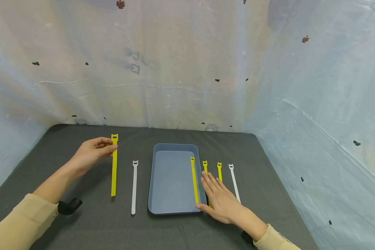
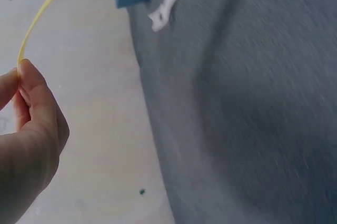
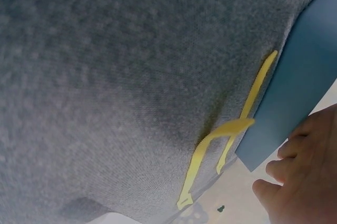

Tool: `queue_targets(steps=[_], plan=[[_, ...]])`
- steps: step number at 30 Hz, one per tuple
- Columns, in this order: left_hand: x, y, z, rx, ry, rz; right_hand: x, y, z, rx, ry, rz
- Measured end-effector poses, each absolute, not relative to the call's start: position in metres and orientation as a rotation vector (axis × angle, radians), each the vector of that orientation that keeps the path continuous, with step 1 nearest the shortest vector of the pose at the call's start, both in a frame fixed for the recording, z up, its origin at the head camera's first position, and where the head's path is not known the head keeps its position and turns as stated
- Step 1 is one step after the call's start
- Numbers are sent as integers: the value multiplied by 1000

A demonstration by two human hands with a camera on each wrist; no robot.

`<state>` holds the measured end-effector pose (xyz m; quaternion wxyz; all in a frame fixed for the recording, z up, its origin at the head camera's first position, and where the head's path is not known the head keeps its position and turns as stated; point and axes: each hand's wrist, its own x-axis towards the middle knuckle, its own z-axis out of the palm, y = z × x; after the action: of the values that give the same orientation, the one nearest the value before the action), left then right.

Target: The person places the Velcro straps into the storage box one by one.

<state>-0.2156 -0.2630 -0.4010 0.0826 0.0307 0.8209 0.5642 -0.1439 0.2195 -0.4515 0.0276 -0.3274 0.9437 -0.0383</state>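
Observation:
My left hand pinches a yellow cable strap near its slotted head, and the strap hangs down with its lower end close over the cloth. In the left wrist view, thumb and fingertips meet on this thin, bowed strap. Extended fingers mark my right hand, which lies palm down over the right edge of the grey-blue tray. Its thumb tip overlaps the lower end of a yellow strap inside the tray. Two more yellow straps are partly hidden by this hand.
Left of the tray lies a white strap; another white strap lies to the right of the yellow ones. Dark grey cloth covers the table. Pale plastic sheeting rises behind it and along both sides.

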Motion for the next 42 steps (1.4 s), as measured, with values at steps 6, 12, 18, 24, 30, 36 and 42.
queue_targets(steps=[6,12,18,24,30,36,42], plan=[[-212,-239,-391,105,2349,1829,-144,219,-451,-1003,2906,-117],[-212,-214,-386,147,2231,1970,-143,220,-451,-997,2907,-109],[-213,-187,-383,162,2100,2092,-142,220,-450,-989,2900,-111],[-218,-161,-383,191,2041,2138,-141,221,-450,-987,2901,-102],[-227,-136,-387,190,1975,2160,-141,221,-451,-989,2905,-97],[-235,-113,-394,205,1973,2121,-141,221,-451,-989,2904,-96],[-241,-88,-405,188,2027,2033,-141,220,-451,-978,2896,-101]])
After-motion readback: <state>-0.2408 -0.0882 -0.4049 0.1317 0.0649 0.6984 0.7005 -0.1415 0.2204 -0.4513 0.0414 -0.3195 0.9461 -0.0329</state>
